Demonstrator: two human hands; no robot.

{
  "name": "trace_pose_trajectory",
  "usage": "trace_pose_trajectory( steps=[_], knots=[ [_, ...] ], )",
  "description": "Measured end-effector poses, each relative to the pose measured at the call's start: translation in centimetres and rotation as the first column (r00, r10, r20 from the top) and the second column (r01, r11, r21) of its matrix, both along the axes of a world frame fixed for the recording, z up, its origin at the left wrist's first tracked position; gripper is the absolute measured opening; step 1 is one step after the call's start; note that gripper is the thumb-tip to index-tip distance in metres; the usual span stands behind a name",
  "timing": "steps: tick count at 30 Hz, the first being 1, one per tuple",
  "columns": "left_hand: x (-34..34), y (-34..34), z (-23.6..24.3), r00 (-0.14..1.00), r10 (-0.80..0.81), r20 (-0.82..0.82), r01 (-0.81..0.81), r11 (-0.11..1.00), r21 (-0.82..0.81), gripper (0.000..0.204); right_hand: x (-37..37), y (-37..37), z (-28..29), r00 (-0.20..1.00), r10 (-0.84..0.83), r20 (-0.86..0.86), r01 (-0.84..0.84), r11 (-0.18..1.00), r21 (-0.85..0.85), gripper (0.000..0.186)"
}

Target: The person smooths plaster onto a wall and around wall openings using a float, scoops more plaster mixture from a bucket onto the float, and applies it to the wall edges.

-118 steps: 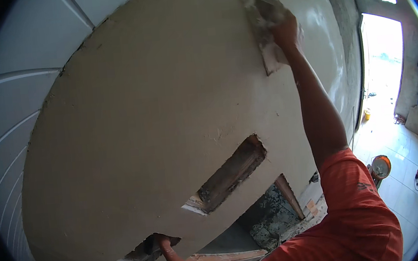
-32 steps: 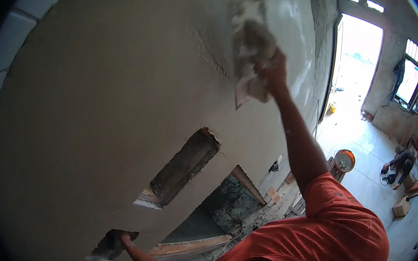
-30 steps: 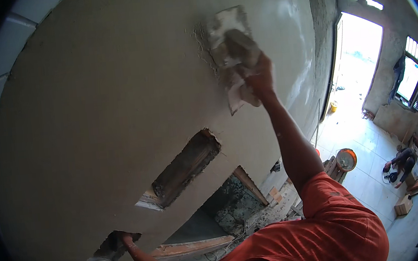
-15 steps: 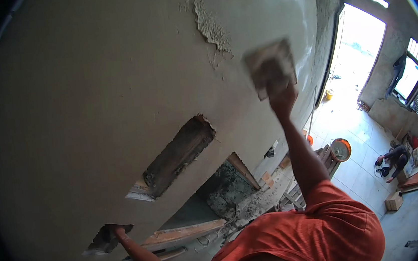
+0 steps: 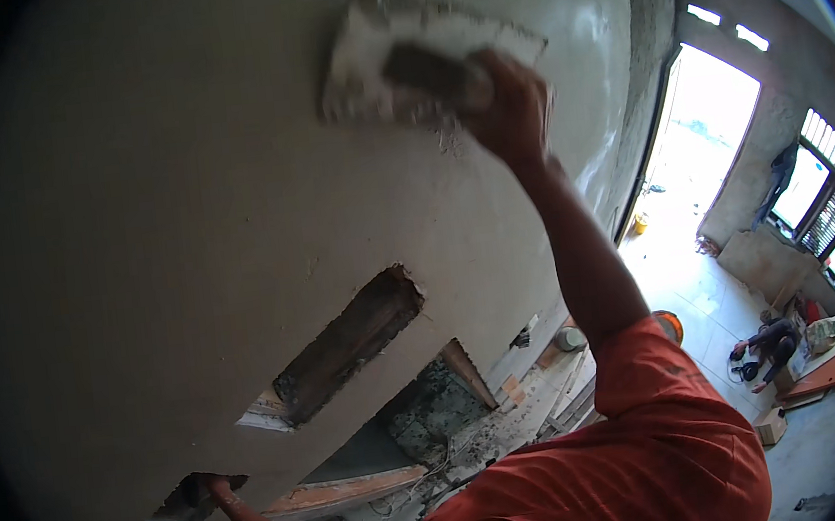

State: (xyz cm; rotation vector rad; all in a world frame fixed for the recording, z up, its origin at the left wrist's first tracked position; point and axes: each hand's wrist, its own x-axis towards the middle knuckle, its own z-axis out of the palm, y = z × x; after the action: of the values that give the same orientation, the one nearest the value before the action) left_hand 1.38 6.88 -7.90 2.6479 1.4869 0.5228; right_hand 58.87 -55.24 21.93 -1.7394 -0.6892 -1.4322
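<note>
My right hand is closed round the handle of a plastering float, a wide, pale rectangular board smeared with mortar. Its board lies over the upper part of a grey plastered wall, covering most of a rough mortar patch; whether the whole face touches cannot be seen. Low on the left, my left hand reaches into a ragged hole in that wall. Its fingers are hidden inside, so their grip does not show.
A long recess and a larger opening cut through the wall. Rubble and planks lie below. To the right are an orange-rimmed bucket, a crouching person, a cardboard box, a bright doorway and a window.
My right hand has swept the float leftward and up across the wall onto the rough patch, turning it. My left hand stays in the hole. The view has shifted slightly.
</note>
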Motion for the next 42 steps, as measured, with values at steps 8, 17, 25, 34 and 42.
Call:
trace_pose_trajectory(
  steps=[8, 17, 25, 34, 42],
  knots=[
    [1.7, 0.3, 0.2, 0.999, -0.033, 0.020, 0.033, 0.999, 0.001, 0.038, 3.0, -4.2, 16.0, 0.979, -0.177, -0.105, 0.197, 0.953, 0.230, 0.053],
    [3.5, -0.7, -0.2, 0.999, -0.037, 0.027, 0.036, 0.999, 0.025, 0.038, 1.3, -9.0, 3.3, 0.744, 0.650, -0.157, -0.382, 0.606, 0.698, 0.042],
    [3.6, -0.4, 0.2, 0.998, -0.062, 0.021, 0.061, 0.998, 0.031, 0.038, -8.4, 0.6, 10.9, 0.436, 0.880, -0.187, -0.665, 0.455, 0.592, 0.050],
    [3.9, -0.5, 0.0, 0.995, -0.094, 0.030, 0.092, 0.995, 0.036, 0.037, 1.8, 1.9, 13.3, 0.942, 0.173, -0.289, -0.057, 0.927, 0.370, 0.056],
    [5.1, -0.3, -1.1, 0.992, -0.113, 0.064, 0.109, 0.992, 0.070, 0.036, 2.5, -3.2, 8.8, 0.280, 0.952, -0.122, -0.648, 0.281, 0.708, 0.030]
  ],
)
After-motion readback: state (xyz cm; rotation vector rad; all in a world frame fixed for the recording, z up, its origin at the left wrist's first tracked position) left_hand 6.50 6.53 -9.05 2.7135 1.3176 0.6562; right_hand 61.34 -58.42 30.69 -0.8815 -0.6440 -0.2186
